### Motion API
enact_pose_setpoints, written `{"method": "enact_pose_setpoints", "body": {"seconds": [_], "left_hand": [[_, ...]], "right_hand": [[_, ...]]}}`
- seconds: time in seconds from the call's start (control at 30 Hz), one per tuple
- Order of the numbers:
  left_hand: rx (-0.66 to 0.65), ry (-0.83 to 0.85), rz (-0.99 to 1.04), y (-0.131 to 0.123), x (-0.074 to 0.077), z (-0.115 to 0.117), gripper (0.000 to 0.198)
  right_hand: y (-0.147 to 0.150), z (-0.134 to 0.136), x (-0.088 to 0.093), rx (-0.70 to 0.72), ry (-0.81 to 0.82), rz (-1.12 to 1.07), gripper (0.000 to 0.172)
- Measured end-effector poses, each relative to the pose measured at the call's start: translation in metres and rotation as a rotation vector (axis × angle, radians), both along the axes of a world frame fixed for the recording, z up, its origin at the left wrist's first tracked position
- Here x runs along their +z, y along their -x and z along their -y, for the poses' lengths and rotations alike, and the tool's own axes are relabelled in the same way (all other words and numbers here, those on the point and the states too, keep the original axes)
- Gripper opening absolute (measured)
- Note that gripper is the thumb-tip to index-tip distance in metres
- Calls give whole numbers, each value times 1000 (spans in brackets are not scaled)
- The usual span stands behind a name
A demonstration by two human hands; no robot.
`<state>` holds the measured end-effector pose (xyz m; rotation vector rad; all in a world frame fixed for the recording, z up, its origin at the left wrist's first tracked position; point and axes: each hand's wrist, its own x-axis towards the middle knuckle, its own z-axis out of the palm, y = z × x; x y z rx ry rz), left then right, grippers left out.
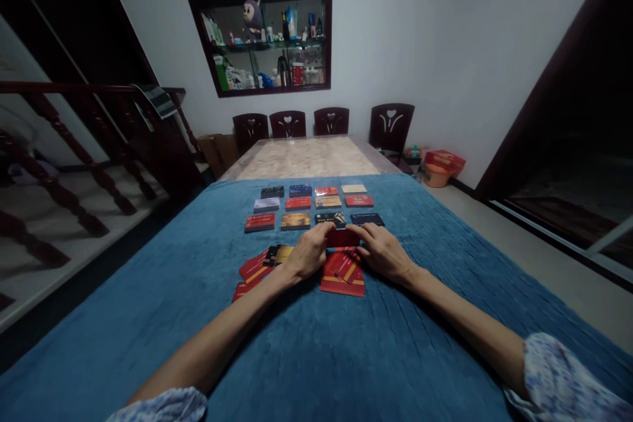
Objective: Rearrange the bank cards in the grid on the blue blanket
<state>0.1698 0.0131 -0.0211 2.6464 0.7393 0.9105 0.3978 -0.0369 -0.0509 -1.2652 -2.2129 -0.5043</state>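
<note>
Between my left hand and my right hand, a dark red card stack stands on edge, pinched at its two ends. Whether it is one card or several is hard to tell. Red cards lie overlapping on the cloth just below it. More loose cards, red ones and a black and gold one, lie partly under my left hand and forearm. Beyond my hands, small card stacks sit in three rows, among them a red stack, a gold stack and a black stack.
A blue cloth covers the near part of the table; its far marble top is bare. Dark chairs stand behind it. An orange bin is on the floor at the right, a wooden railing at the left.
</note>
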Motion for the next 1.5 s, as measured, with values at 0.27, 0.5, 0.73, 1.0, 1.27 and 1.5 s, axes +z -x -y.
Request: {"method": "enact_pose_setpoints", "body": {"seconds": [0.27, 0.5, 0.73, 1.0, 1.27, 1.5], "left_hand": [[-12, -6, 61, -1, 5, -2, 43], [-7, -31, 40, -1, 5, 0, 52], [58, -118, -80, 3, 5, -2, 58], [100, -147, -149, 8, 10, -7, 54], [158, -169, -254, 16, 18, -11, 50], [271, -179, -390, 27, 34, -19, 43]], "right_hand": [[2, 2, 8, -8, -69, 15, 43], [2, -1, 10, 44, -156, -62, 46], [1, -5, 16, 80, -106, -55, 53], [2, -13, 23, 96, 8, -26, 53], [6, -28, 32, 109, 89, 16, 52], [21, -47, 53, 116, 132, 122, 37]]}}
